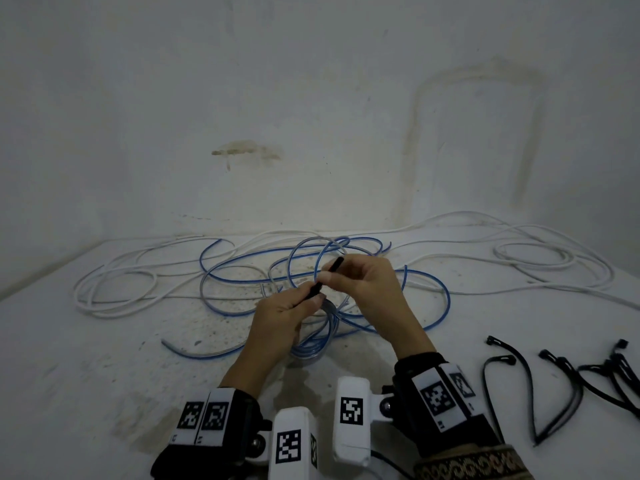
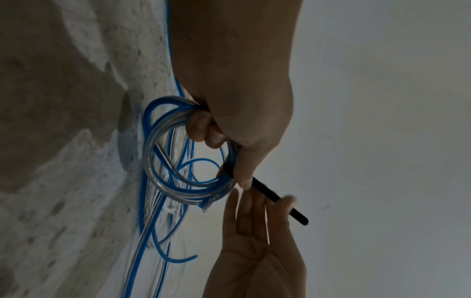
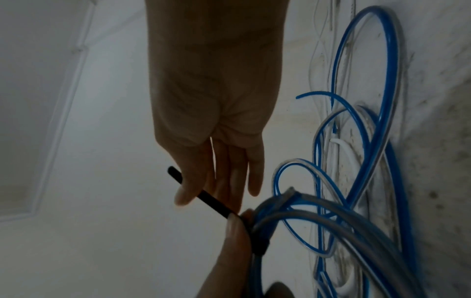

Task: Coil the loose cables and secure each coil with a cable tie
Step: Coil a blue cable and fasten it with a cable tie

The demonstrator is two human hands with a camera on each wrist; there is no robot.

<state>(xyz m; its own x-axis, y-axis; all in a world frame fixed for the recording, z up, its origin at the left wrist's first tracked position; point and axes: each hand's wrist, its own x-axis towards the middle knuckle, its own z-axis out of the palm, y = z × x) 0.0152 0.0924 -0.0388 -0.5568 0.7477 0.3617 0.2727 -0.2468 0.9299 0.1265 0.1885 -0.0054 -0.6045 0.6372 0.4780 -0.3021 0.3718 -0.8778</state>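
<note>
Fingers (image 2: 203, 129) of left hand (image 1: 280, 320) clamp blue coil (image 2: 178, 161), right hand (image 1: 363, 289) pinches cable tie (image 1: 327, 277) w/ tail unpulled; white cables (image 1: 114, 289) uncoiled.

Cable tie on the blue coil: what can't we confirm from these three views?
- Tie head on the cable tie: right wrist view, dark and blurred; locked or not, unclear.
- Blue coil: head view, left hand hides the wrap.
- Spare ties: head view, cut off by the right edge; count unclear.
</note>
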